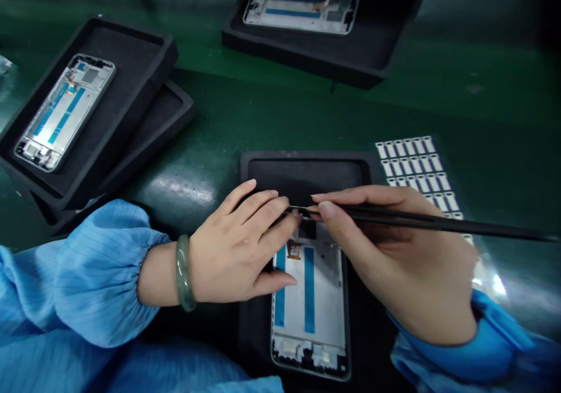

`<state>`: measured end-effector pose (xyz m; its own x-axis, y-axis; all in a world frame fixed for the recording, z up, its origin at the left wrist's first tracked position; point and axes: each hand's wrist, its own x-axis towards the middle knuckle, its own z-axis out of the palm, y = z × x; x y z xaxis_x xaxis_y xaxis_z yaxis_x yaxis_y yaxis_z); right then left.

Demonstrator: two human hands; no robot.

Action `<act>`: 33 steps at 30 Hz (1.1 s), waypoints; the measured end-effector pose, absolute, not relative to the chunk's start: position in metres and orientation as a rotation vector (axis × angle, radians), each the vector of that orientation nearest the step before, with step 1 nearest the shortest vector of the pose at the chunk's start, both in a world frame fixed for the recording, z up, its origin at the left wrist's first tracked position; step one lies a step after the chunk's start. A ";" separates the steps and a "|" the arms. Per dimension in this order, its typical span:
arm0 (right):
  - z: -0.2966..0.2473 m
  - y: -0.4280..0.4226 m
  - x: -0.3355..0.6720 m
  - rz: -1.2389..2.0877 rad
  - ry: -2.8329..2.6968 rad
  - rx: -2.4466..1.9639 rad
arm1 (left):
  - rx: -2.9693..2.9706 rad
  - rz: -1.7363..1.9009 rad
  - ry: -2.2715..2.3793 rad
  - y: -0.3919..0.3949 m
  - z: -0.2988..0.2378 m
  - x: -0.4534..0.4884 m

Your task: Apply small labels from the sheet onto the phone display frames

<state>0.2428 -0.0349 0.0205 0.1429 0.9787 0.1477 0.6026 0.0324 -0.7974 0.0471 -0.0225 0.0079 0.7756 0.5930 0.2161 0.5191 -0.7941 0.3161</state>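
A silver phone frame (326, 299) with two blue strips and a small orange flex cable (294, 251) lies in a black foam tray (307, 173) in front of me. My left hand (245, 244) rests over its upper left part, fingers spread and fingertips at the top edge. Dark tweezers (394, 217) are pinched in my right hand (403, 252), their tips at the frame's top end beside my left fingertips. Whether the tips grip anything is hidden there.
At the left, a phone frame (65, 112) lies in a foam tray (127, 97) stacked askew on another. Another frame (302, 10) sits in a tray (307, 62) at the back. A sheet of small white parts (418, 171) lies right of the near tray, partly behind my right hand.
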 end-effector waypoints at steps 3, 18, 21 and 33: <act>0.021 -0.034 0.243 0.574 -1.615 -1.666 | 2.731 0.451 0.867 -0.022 0.008 0.047; 0.025 -0.034 0.238 0.347 -1.876 -1.587 | 2.724 0.458 0.880 -0.023 0.008 0.047; 0.025 -0.033 0.235 0.220 -1.956 -1.561 | 2.721 0.473 0.877 -0.022 0.008 0.047; 0.017 -0.031 0.242 0.598 -1.572 -1.666 | 2.707 0.422 0.882 -0.023 0.009 0.047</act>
